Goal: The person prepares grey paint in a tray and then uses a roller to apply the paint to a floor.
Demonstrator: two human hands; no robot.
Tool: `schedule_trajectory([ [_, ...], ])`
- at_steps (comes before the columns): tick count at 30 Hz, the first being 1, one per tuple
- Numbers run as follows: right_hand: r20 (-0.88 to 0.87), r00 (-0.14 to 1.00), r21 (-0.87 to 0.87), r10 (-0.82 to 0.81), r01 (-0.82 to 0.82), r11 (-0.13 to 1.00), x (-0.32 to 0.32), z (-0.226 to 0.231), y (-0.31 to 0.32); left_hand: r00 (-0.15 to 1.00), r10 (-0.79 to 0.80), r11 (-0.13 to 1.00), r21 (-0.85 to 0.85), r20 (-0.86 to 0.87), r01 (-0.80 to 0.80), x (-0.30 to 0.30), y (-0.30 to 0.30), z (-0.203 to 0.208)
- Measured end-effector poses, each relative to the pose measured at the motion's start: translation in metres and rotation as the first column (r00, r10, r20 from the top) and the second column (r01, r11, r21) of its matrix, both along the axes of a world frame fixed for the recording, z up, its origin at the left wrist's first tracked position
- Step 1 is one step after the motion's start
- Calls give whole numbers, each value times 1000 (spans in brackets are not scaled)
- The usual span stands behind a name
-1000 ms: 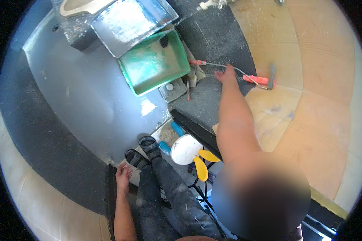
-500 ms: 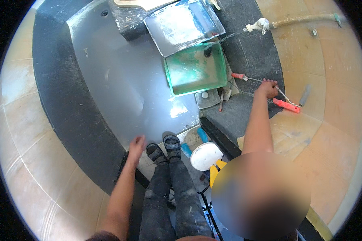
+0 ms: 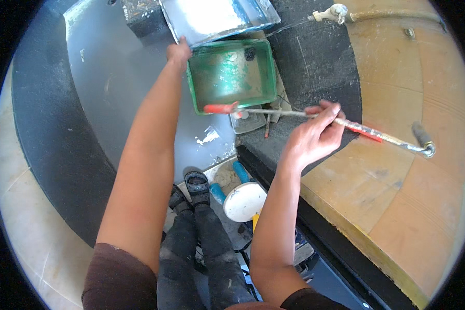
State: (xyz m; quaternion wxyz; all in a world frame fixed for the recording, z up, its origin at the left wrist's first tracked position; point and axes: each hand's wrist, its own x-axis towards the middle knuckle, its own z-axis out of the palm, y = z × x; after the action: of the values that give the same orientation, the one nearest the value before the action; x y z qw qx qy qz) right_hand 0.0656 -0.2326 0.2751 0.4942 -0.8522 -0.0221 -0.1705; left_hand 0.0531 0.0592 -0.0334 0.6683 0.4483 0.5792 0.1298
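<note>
Right hand (image 3: 315, 135): here it is up close, elbow bent, forearm rising from the lower edge, fingers curled firmly round a metal rod.
Paint roller (image 3: 289, 112): that's the rod's owner, gripped about midway and slanting across the view, red grip (image 3: 219, 108) out left, grey sleeve (image 3: 421, 134) out right.
White disc (image 3: 244, 202): down low, just left of the right forearm.
Second red handle (image 3: 368, 132): lying beneath the rod, which partly blocks it.
Small clear container (image 3: 249, 123): the rod cuts across in front of its far edge.
Green basin (image 3: 227, 77): next out, the red grip overlapping its near rim.
Left hand (image 3: 179, 53): well apart from the right, arm nearly straight, thumb at the tray's near-left corner; fingers hidden, so I cannot tell whether it's clamped.
Metal tray (image 3: 219, 20): shiny, overlapping the basin's far side.
White tap (image 3: 333, 13): farthest, a thin clear streak running from it towards the tray.
</note>
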Motion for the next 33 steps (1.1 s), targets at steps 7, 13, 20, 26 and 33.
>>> schedule_trajectory([
  [7, -187, 982, 87, -18, 35, 996, -53, -2, -42, 886, 300, 934, -296, 354, -198, -14, -6, 96],
  [13, -232, 973, 67, 18, -2, 998, -63, 31, -43, 710, 421, 818, -574, 565, -28, -106, 36, 125],
  [20, -224, 962, 40, 160, -155, 987, -48, 52, -7, 400, 787, 410, -883, 470, 230, -192, -3, 143],
  [26, -326, 882, 93, 339, -327, 941, -8, 67, 40, 334, 835, 362, -894, 438, 265, -256, -55, 156],
  [33, -850, 256, 339, 459, -401, 851, -113, 11, -8, 489, 773, 506, -857, 403, -94, -356, -98, 185],
])
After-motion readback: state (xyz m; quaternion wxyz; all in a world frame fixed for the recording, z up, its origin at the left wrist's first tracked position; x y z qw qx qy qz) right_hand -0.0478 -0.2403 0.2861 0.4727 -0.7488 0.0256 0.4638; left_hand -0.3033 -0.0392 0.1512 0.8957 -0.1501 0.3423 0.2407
